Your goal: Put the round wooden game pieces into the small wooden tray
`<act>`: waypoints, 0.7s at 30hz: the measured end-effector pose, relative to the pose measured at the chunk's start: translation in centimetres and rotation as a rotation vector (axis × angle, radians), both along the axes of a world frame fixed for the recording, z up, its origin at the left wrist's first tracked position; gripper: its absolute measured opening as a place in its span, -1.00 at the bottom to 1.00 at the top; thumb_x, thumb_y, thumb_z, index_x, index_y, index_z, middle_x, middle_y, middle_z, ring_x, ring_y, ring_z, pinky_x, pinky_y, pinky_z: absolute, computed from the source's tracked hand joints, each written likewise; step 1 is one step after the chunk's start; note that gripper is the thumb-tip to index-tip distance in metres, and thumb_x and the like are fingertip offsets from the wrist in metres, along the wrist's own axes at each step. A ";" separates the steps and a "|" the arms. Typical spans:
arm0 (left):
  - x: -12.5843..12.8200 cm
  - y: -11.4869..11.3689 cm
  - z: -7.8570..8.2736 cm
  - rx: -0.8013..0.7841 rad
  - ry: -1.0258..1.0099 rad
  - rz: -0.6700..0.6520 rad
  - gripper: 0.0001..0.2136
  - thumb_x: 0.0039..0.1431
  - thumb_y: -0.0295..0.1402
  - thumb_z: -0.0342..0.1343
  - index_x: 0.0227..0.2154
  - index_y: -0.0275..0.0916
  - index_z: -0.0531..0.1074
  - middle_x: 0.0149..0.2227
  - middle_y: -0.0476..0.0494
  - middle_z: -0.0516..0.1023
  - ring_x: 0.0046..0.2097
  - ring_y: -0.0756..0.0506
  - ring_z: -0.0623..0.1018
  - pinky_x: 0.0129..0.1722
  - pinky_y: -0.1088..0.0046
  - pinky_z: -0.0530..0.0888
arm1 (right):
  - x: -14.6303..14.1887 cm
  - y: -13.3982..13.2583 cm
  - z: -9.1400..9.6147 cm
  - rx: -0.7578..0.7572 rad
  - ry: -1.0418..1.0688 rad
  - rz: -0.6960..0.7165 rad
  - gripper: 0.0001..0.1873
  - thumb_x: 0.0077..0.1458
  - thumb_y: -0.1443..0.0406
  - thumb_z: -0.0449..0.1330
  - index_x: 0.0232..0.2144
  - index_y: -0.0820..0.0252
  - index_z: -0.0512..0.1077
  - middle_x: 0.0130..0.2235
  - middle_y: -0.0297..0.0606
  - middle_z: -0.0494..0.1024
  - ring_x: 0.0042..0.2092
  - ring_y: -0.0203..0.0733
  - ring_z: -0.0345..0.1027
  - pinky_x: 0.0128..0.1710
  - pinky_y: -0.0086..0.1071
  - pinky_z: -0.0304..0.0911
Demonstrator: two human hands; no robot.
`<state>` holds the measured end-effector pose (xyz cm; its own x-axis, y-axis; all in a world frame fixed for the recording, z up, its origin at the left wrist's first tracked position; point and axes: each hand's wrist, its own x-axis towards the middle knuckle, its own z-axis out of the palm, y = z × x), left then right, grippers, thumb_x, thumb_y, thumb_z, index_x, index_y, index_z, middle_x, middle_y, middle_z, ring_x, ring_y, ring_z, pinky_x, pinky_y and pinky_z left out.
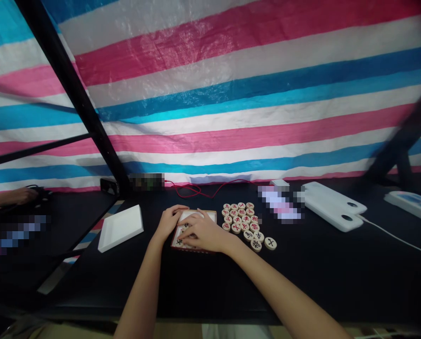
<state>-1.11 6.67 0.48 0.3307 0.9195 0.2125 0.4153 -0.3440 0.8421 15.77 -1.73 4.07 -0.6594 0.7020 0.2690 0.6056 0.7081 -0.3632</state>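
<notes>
A shallow open box [212,216] with a white inside and a reddish-brown rim sits before me, holding several xiangqi pieces [179,242] with black characters. My left hand [170,223] grips the box along its left and far side. Over the box reaches my right hand [205,231], its fingers slightly bent and apart among the pieces; the palm hides much of the inside. To the right of the box, round xiangqi pieces [237,220] lie in close rows, mostly with red characters. Several black-character pieces are at the near end, one piece [270,243] slightly apart.
A white box lid [121,228] lies at left, beside a black post [90,113]. A red cable [210,194] runs along the back, before a striped tarp [231,136]. White devices [334,207] with a cable lie right. Another person's hand [23,195] is far left.
</notes>
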 end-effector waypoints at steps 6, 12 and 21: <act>0.0 0.1 0.0 0.003 0.021 0.001 -0.71 0.03 -0.33 -0.06 -0.27 -0.26 0.51 -0.19 -0.12 0.57 -0.14 -0.09 0.52 -0.08 0.40 0.40 | 0.6 -0.4 0.8 -0.025 0.028 -0.024 -0.81 0.14 0.22 0.12 -0.19 -0.06 0.48 0.04 -0.40 0.39 0.13 -0.19 0.11 0.21 -0.02 -0.28; 0.0 0.0 0.1 -0.004 0.012 -0.001 -0.70 0.01 -0.29 -0.05 -0.27 -0.26 0.50 -0.19 -0.14 0.57 -0.12 -0.12 0.51 -0.04 0.35 0.38 | 1.1 -0.5 0.7 0.024 0.005 -0.025 -0.76 0.15 0.13 0.10 -0.14 -0.08 0.46 0.09 -0.40 0.34 0.16 -0.16 0.06 0.21 0.00 -0.27; -0.1 -0.1 0.1 -0.008 0.027 0.032 -0.71 0.01 -0.30 -0.04 -0.29 -0.25 0.52 -0.19 -0.13 0.57 -0.12 -0.13 0.51 -0.03 0.35 0.36 | 1.0 0.6 -1.8 0.188 -0.076 -0.175 -0.66 0.19 0.09 0.03 -0.06 0.02 0.40 0.13 -0.26 0.30 0.16 -0.10 0.03 0.20 0.09 -0.38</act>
